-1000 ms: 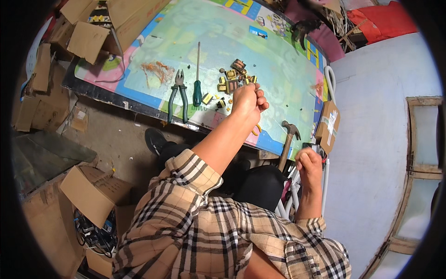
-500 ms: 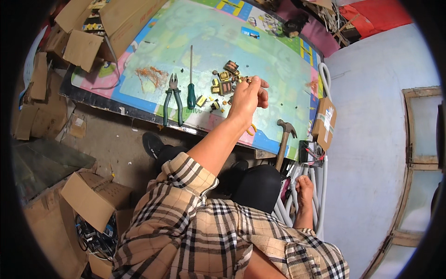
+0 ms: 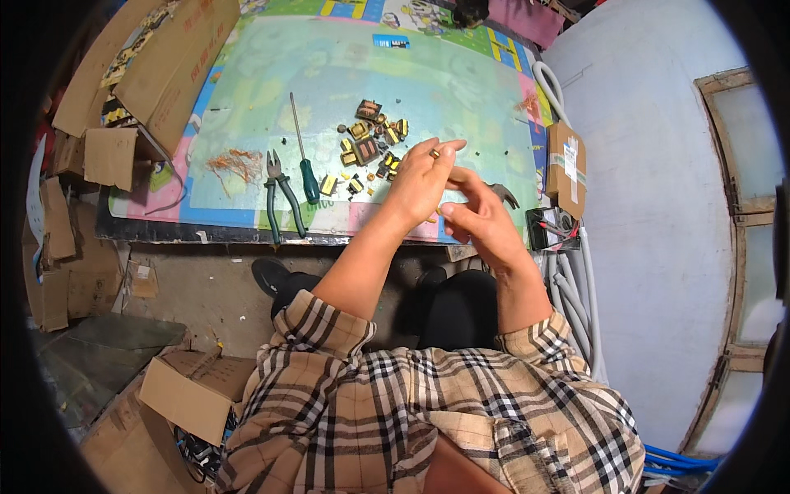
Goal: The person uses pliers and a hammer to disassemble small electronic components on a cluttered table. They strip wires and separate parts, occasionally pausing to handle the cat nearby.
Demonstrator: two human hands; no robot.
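Observation:
Both hands meet over the near part of the table [image 3: 271,66]. My left hand [image 3: 418,188], back upward with a ring on a finger, bends its fingers to the right; anything held under them is hidden. Just to its right is my right hand [image 3: 487,218], loosely curved with thumb and fingers apart, and I see nothing in it. Beside my left hand lies a pile of small copper-wound transformers [image 3: 365,149]. Left of the pile are a green-handled screwdriver [image 3: 309,177] and pliers [image 3: 282,198] with open jaws. A hammer [image 3: 504,195] shows its head behind my right hand.
Thin copper wire [image 3: 236,165] lies tangled at left. Cardboard boxes [image 3: 177,62] stand beyond the left edge. At right are a taped carton [image 3: 566,169], a black tray with leads [image 3: 553,229] and grey tubes [image 3: 588,305] by the wall. An open carton [image 3: 193,387] sits low at left.
My right hand has risen from beside the tubes to meet my left hand, its fingers loosening from a closed shape. The view has turned and shifted. The pile and tools appear unmoved.

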